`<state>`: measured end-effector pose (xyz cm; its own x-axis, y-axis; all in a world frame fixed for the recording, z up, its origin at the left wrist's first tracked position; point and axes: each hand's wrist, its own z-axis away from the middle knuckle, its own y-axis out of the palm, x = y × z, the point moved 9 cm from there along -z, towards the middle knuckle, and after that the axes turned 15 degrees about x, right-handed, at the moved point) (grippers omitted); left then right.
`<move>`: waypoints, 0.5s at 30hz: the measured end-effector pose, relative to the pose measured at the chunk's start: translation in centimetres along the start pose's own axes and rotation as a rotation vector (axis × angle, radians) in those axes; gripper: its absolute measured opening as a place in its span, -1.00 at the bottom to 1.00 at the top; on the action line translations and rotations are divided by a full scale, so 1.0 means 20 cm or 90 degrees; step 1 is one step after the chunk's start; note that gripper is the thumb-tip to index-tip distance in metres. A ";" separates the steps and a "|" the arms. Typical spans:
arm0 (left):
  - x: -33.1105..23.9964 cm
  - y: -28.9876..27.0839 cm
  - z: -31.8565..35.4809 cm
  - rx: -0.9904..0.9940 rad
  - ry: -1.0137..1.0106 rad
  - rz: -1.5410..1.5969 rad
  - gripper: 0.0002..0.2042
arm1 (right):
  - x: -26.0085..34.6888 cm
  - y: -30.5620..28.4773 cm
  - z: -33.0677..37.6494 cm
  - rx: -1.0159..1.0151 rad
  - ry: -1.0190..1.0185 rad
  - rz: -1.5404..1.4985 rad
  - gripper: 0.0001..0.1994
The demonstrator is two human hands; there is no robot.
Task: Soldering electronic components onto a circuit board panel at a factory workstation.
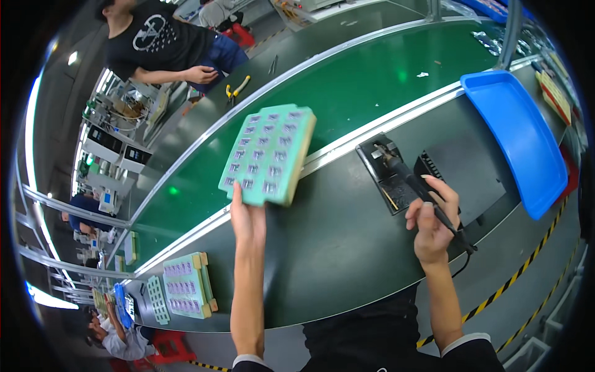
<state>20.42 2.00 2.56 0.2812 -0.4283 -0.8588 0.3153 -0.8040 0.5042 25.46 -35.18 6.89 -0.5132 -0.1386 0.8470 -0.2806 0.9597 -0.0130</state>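
**Presently: green panel (271,149) raised in left hand (246,217), soldering iron (412,180) gripped in right hand (435,229)**

Held at a tilt above the metal rail (331,155), between the dark table (328,248) and the green belt (372,80). Fitted on the front face with small parts in regular rows; slightly blurred, hence not clear enough for checking each part. Clamped at the lower edge by the left hand, with thumb on the front face and the other fingers mostly hidden behind.

On the right, closed around the black handle with thumb and curled fingers, index finger partly extended. Pointed with the working end toward the black stand (370,162); too crowded there to tell contact from a small gap.

Judged as a handling step: positioning the panel with one hand, managing the iron at its stand with the other. Not to be read as soldering at this moment, given iron and panel well apart.

For the next move, likely to call for a level, steady panel, a firm hold on the handle, and a hot end directed away from the left hand. Also to be noted: similar panels stacked (186,278) at the left end of the table, and a blue tray (520,142) at the right.
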 end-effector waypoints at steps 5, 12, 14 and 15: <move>0.18 -0.11 -0.42 -0.152 0.100 0.067 -0.58 | 0.00 0.01 0.00 0.025 0.011 0.042 -0.68; 0.40 -0.09 -0.59 -0.119 0.029 0.203 -0.57 | 0.02 0.01 0.01 0.017 0.009 0.013 -0.70; 0.38 -0.07 -0.57 0.010 -0.050 0.212 -0.53 | 0.04 0.01 0.01 0.015 0.008 -0.013 -0.71; 0.39 0.00 -0.52 0.030 -0.148 0.265 -0.51 | 0.03 -0.01 0.01 0.009 0.011 0.004 -0.72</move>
<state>32.03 2.95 -3.24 0.1631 -0.7945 -0.5849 0.1754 -0.5601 0.8097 25.07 -35.41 7.24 -0.5015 -0.1282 0.8556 -0.2891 0.9569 -0.0261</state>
